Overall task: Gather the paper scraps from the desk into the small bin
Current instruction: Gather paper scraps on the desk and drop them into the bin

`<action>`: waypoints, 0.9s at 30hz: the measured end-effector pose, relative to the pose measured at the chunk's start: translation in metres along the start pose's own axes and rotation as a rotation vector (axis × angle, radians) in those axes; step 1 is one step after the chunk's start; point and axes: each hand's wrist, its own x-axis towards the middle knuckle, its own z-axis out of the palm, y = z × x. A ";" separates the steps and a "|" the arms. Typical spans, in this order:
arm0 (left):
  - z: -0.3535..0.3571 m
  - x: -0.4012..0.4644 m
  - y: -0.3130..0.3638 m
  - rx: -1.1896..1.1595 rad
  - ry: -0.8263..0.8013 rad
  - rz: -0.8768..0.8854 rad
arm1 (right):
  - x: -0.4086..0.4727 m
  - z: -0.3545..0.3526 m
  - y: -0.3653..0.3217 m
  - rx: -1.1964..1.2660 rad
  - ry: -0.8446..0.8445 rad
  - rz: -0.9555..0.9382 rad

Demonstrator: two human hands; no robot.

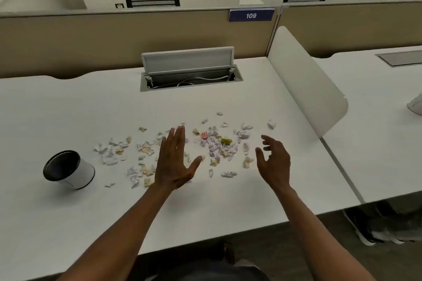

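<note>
Now left hand (174, 161) flat, fingers spread over paper scraps (214, 143); right hand (275, 161) loosely curled, empty.

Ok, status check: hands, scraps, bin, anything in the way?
Left hand open, flat over the pile; right hand open, fingers curled, holding nothing. Paper scraps all loose on desk. Small bin upright at left. Path clear.

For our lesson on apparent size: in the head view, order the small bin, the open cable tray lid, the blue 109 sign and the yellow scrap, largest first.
1. Cable tray lid
2. Small bin, nearer the camera, so unsure
3. 109 sign
4. Yellow scrap
</note>
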 end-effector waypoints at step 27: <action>0.069 -0.115 0.036 0.011 -0.205 -0.087 | -0.005 0.038 0.045 -0.207 -0.348 0.121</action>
